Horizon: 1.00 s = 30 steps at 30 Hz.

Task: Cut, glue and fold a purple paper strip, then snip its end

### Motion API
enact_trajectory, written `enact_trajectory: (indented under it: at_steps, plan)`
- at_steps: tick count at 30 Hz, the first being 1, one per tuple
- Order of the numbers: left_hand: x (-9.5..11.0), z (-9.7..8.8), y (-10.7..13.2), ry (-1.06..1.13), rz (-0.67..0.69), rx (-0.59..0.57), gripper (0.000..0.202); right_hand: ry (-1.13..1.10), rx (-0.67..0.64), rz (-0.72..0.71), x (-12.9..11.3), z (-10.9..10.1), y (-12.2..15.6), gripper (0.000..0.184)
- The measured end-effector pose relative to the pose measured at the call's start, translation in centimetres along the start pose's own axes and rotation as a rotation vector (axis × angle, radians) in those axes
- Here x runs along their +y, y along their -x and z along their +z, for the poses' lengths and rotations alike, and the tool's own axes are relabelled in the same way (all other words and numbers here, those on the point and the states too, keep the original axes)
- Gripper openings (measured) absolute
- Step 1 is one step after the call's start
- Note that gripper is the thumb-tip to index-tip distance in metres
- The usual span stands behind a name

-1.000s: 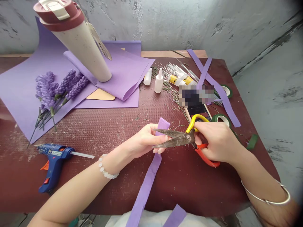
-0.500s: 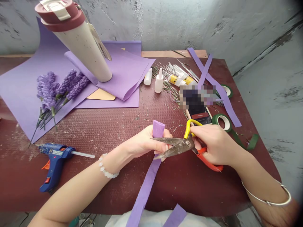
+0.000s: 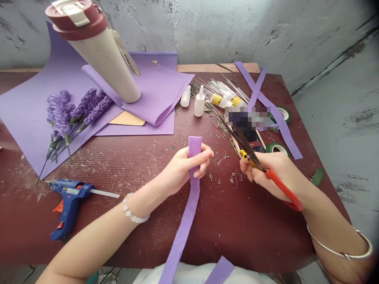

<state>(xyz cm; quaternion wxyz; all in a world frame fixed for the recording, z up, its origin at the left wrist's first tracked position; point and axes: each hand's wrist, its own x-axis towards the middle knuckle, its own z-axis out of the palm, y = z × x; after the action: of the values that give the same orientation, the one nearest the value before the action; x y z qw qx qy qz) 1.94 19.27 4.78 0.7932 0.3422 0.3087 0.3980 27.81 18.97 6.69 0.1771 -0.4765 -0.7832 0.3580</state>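
My left hand (image 3: 186, 167) pinches a purple paper strip (image 3: 182, 225) near its folded upper end, which stands up between thumb and fingers. The strip's long tail hangs down over the table edge to my lap, where another strip end shows. Off to the right, my right hand (image 3: 269, 171) holds scissors (image 3: 251, 157) with a red and a yellow handle. Their blades point up and left over the phone, apart from the strip. How far the blades are parted I cannot tell.
A blue glue gun (image 3: 69, 201) lies at left below purple flowers (image 3: 65, 112) on purple paper (image 3: 20, 106). Behind stand a tall tumbler (image 3: 103, 59) and small white bottles (image 3: 199, 103). At right are wire stems (image 3: 217, 85), a phone (image 3: 256, 142), green tape rolls (image 3: 276, 148) and loose purple strips (image 3: 276, 108).
My right hand has drawn the scissors away from the strip to the right and turned the blades upward. My left hand has risen slightly, still pinching the strip.
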Motion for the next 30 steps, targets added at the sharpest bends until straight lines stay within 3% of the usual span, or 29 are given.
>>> enact_trajectory:
  at_steps: [4, 11, 15, 21, 30]
  plan:
    - [-0.2, 0.0, -0.2, -0.060, 0.002, 0.085, 0.022, -0.043, 0.010, 0.149, 0.5, -0.3, -0.3, 0.012]
    - [-0.7, 0.2, -0.1, -0.096, 0.104, 0.154, 0.026, 0.033, -0.091, 0.164, -0.9, -0.8, 0.0, 0.009]
    - [-0.6, 0.2, -0.1, -0.074, 0.095, 0.120, 0.027, 0.040, -0.090, 0.191, -1.6, -0.8, 0.2, 0.008]
    - [-0.3, 0.4, 0.1, 0.060, -0.035, 0.085, 0.026, 0.106, -0.013, 0.216, -2.0, -0.8, -0.1, 0.004]
    - [-0.1, 0.5, 0.3, 0.085, -0.042, 0.035, 0.018, 0.251, -0.009, 0.157, -0.5, -0.8, 0.1, 0.004]
